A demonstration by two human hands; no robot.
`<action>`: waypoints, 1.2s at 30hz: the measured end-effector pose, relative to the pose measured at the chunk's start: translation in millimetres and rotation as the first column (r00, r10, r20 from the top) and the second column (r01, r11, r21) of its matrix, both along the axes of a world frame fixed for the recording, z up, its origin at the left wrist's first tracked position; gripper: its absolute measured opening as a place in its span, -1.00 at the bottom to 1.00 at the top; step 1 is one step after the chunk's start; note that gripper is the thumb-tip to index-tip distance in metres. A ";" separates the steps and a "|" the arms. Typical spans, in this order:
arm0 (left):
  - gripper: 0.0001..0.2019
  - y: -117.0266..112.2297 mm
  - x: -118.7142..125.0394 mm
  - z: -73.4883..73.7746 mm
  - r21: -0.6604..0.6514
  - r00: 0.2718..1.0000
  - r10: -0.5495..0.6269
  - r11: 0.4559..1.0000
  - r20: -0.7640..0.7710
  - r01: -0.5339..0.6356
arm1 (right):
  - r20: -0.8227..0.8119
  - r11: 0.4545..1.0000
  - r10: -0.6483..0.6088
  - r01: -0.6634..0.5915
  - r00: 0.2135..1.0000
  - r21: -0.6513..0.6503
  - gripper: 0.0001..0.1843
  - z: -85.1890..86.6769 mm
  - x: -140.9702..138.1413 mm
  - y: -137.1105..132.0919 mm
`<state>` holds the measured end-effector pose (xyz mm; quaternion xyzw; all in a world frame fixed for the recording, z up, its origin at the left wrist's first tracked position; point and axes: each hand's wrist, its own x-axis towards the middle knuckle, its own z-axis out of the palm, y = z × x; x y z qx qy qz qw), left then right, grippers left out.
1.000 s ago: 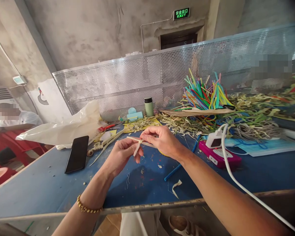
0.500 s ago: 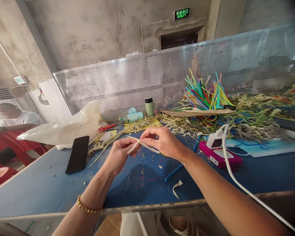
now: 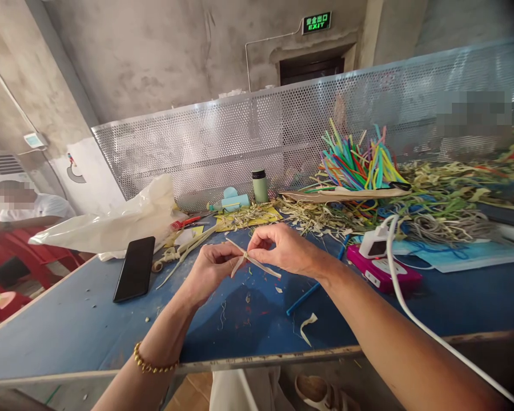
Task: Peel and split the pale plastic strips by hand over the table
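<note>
Over the blue table [image 3: 68, 325], my left hand [image 3: 209, 271] and my right hand [image 3: 285, 249] both pinch a pale crossed strip piece [image 3: 251, 261]. The strips cross at the point where the fingertips meet, and their ends stick out to the upper left and lower right. My left wrist wears a gold bead bracelet [image 3: 152, 363]. Both hands hang a little above the tabletop, fingers closed on the strips.
A black phone [image 3: 134, 268] lies left of the hands beside a white plastic bag [image 3: 115, 222]. A pink device with a white charger and cable [image 3: 381, 260] lies to the right. Coloured strips [image 3: 360, 162], pale scraps [image 3: 437, 194], a green bottle [image 3: 260, 185] line the perforated screen. A person sits far left.
The strip piece has turned in my fingers: its ends now splay into a cross, and my hands have dropped slightly toward the table.
</note>
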<state>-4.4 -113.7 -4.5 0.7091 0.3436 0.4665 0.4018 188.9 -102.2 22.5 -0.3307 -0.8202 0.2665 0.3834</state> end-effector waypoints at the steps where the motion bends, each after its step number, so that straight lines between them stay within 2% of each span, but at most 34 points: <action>1: -0.74 -1.2 0.8 1.5 0.012 1.000 0.005 1.000 -0.014 -0.005 | 0.010 1.000 -0.009 0.009 1.000 -0.007 -0.93 0.2 -0.4 -0.6; 9: -0.74 -1.3 1.3 1.6 0.093 0.994 0.026 0.996 -0.106 -0.016 | 0.060 0.997 -0.081 0.082 0.995 -0.008 -0.95 -3.1 -4.2 0.3; 13: -0.81 1.0 -0.2 -2.3 0.126 0.988 0.053 0.991 -0.144 -0.035 | 0.086 0.987 -0.151 0.146 0.985 0.059 -0.93 -6.2 -8.7 0.5; 20: -0.78 2.3 0.3 -2.1 0.135 0.984 0.079 0.989 -0.158 -0.057 | 0.054 0.950 -0.254 0.238 0.966 0.204 -0.91 -14.6 -15.2 0.8; 24: -0.78 3.8 2.1 -3.3 0.064 0.995 0.076 0.995 -0.064 -0.072 | 0.025 0.942 -0.250 0.237 0.968 0.236 -0.94 -16.8 -15.3 3.4; 28: -0.76 5.6 2.3 -5.0 0.040 0.994 0.105 0.994 0.005 -0.105 | -0.036 0.966 -0.198 0.201 0.980 0.159 -0.92 -15.1 -16.3 4.2; 31: -0.76 4.7 1.8 -2.6 0.053 0.991 0.135 0.989 -0.002 -0.135 | -0.055 0.978 -0.154 0.161 0.986 0.136 -0.88 -12.7 -15.0 3.2; 33: -0.77 3.2 1.4 0.0 0.080 0.986 0.165 0.983 -0.025 -0.163 | -0.065 0.944 -0.195 0.205 0.979 0.258 -0.88 -11.4 -13.5 1.3; 36: -0.81 1.7 1.2 1.9 0.111 0.979 0.198 0.975 -0.055 -0.191 | -0.060 0.801 -0.264 0.253 0.963 0.543 -0.96 -11.2 -13.1 -3.2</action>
